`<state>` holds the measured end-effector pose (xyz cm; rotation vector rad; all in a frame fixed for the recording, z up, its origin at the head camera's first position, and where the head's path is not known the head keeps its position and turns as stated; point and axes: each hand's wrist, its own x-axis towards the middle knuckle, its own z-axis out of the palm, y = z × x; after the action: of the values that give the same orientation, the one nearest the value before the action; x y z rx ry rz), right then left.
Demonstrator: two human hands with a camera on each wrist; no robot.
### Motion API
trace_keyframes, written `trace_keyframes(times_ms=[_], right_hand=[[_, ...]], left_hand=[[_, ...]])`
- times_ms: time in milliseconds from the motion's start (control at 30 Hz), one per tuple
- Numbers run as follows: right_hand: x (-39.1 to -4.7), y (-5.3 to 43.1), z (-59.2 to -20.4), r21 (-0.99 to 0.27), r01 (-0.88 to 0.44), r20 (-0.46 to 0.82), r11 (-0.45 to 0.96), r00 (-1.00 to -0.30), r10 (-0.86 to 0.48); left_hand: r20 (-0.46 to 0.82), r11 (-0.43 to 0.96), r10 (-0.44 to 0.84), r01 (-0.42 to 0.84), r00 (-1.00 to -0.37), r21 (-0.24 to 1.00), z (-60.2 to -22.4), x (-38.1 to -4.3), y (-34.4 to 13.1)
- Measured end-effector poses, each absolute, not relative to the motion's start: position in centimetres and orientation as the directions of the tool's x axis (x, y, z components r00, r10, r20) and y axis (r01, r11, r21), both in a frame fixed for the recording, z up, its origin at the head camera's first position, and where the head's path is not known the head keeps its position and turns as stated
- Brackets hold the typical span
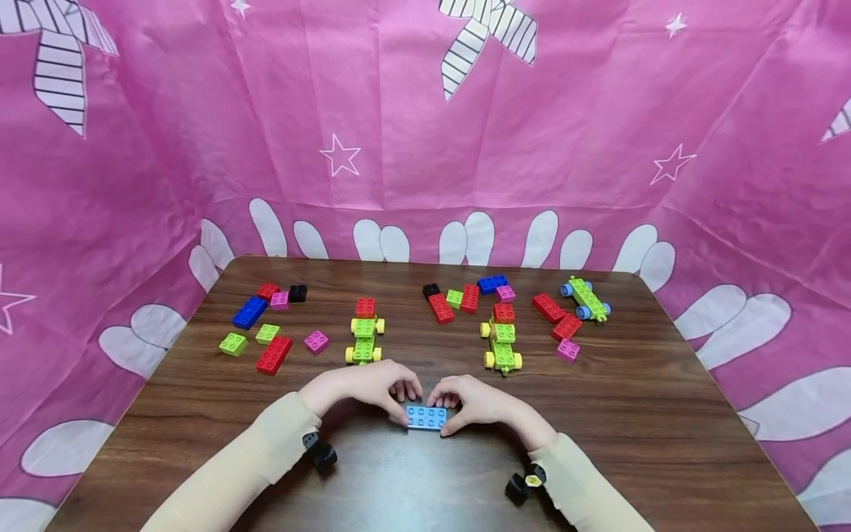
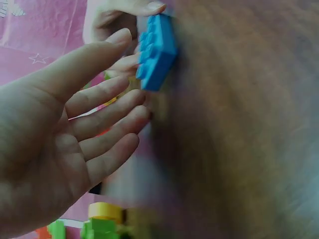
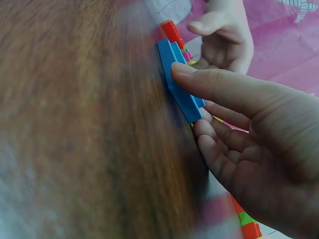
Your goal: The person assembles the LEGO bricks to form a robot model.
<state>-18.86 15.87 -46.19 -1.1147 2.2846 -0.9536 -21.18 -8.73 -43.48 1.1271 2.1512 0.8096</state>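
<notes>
A light blue eight-stud toy brick lies on the wooden table in front of the person, studs up. The right hand pinches its right end; in the right wrist view the thumb presses the brick's near long side and the fingers sit behind it. At the brick's left end is the left hand, thumb tip close by its corner. The left wrist view shows this hand with fingers extended and a gap between them and the brick.
Beyond the hands stand two green toy cars with yellow wheels, one left and one right, each with a red brick on it. A blue-wheeled green car base lies far right. Several loose bricks, including a long red one, are scattered around.
</notes>
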Motion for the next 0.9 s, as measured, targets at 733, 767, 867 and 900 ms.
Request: trace_keyframes(times_ms=[733,767,867,900], right_hand=[[-19.0,16.0,-46.3,-0.757,-0.463,-0.11,0.461,-0.604,-0.789],[-19.0,16.1,-46.4,-0.757,-0.464,-0.109,0.46,-0.605,-0.789],[-19.0,16.1,-46.4,-0.757,-0.468,-0.105,0.457,-0.603,-0.791],[-19.0,16.1,-46.4,-0.757,-0.468,-0.104,0.456,-0.603,-0.791]], left_hand=[[-0.018,0.521,0.804,0.688,-0.595,0.505,-39.6,-25.9,-6.5],[-0.011,0.524,0.797,0.682,-0.604,0.51,-39.7,-26.2,-6.4],[0.002,0.542,0.775,0.665,-0.632,0.514,-39.8,-27.0,-6.0],[0.006,0.546,0.77,0.663,-0.639,0.512,-39.8,-27.2,-5.9]])
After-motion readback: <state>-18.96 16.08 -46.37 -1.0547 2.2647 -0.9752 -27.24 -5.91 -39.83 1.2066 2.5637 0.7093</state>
